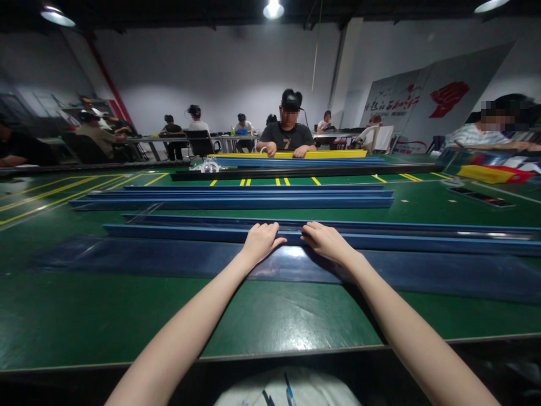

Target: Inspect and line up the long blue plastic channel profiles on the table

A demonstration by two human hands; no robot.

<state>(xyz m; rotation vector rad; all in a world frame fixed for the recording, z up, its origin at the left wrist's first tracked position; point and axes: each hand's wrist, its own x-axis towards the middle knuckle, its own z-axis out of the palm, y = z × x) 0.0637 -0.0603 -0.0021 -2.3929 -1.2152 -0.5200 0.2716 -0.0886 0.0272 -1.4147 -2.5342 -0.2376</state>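
A long blue profile strip with raised edges lies across the green table in front of me. My left hand curls over its near edge, the thumb pointing inward. A short way to the right, my right hand grips the same edge, also with bent fingers. The fingertips of both hands are partly hidden behind the edge. Under my wrists a flat, glossy dark blue translucent strip lies along the near side of the profile strip.
More blue strips lie parallel farther back on the green table. Beyond them are a long black strip and a yellow strip, with a co-worker's hands on the yellow one. A yellow and red tray sits at the right.
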